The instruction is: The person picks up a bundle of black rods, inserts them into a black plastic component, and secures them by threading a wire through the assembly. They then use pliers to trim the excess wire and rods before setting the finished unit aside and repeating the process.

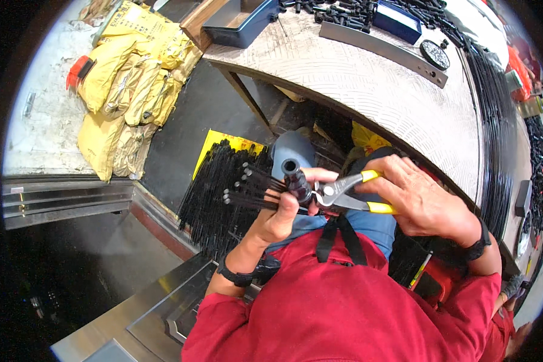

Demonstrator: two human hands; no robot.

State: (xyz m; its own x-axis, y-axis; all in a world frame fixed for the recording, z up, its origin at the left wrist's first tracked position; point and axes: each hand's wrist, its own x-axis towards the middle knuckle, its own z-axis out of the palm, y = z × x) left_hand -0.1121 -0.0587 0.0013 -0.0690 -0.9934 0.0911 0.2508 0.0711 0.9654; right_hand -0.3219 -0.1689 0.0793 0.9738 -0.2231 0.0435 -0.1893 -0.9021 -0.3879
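Note:
My left hand (280,222) is closed round a black ribbed tubular part (294,176) with a round hole in its upper end. Several thin black rods (258,181) with pale tips also stick out from this hand toward the left. In my right hand (413,196) are cutting pliers (339,194) with yellow handle grips. The handles are spread apart. The pliers' jaws meet the side of the black part, beside my left fingers; whether they bite on anything is too small to tell. Both hands are above my lap.
A bundle of long black rods (220,187) lies at the left, by a yellow sheet (202,154). Ahead stands a worktable (368,78) with a dark blue bin (247,27), a metal bar (380,51) and black parts. Yellow sacks (123,90) are piled at the far left.

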